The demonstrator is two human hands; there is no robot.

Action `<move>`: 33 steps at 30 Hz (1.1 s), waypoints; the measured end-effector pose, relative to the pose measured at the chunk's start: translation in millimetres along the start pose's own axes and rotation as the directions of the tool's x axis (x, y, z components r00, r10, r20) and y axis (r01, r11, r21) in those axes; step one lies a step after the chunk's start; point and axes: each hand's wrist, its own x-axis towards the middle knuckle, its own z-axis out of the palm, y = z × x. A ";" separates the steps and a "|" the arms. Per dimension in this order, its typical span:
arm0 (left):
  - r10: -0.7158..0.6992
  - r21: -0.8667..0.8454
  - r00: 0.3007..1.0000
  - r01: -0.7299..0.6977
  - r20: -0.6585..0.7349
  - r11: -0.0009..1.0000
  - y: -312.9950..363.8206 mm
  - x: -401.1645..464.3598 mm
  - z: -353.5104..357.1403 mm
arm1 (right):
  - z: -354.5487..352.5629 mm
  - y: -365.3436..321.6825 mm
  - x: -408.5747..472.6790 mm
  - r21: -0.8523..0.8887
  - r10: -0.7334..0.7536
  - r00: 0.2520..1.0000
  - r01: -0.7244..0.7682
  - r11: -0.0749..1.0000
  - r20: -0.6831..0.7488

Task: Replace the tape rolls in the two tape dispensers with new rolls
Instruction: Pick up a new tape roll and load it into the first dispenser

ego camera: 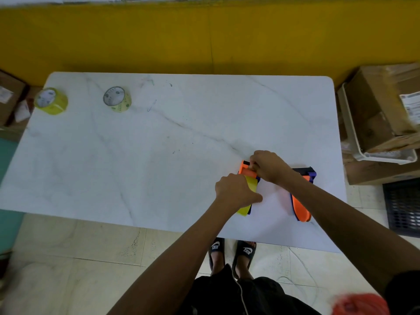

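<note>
Two yellow-green tape rolls stand at the table's far left: one (51,101) at the corner, the other (117,99) further right. An orange-and-blue tape dispenser (245,169) with a yellow roll (251,183) in it lies near the table's front right. My left hand (236,191) presses on that roll and the dispenser body. My right hand (268,166) pinches the dispenser's orange front end by the roller. A second orange-and-blue dispenser (301,208) lies to the right, partly hidden under my right forearm.
The white marble table (159,155) stands against a yellow wall. Cardboard boxes and a white tray (384,155) are stacked at the right, more boxes (9,98) at the far left. My sandalled feet stand at the table's near edge.
</note>
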 end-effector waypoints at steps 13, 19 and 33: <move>-0.016 -0.020 0.995 0.018 0.094 1.000 -22.3 -14.3 13.4 | -6.1 23.0 11.6 -0.070 0.110 0.983 -0.121 0.990 -0.144; -0.041 -0.025 0.993 0.044 0.109 0.999 -25.5 -15.6 8.7 | 1.9 18.4 26.8 -0.112 0.119 0.975 -0.141 0.984 -0.186; -0.065 -0.149 0.986 0.088 0.155 0.985 -30.1 -27.6 21.9 | -19.3 38.9 41.6 -0.125 0.204 0.955 -0.235 0.964 -0.216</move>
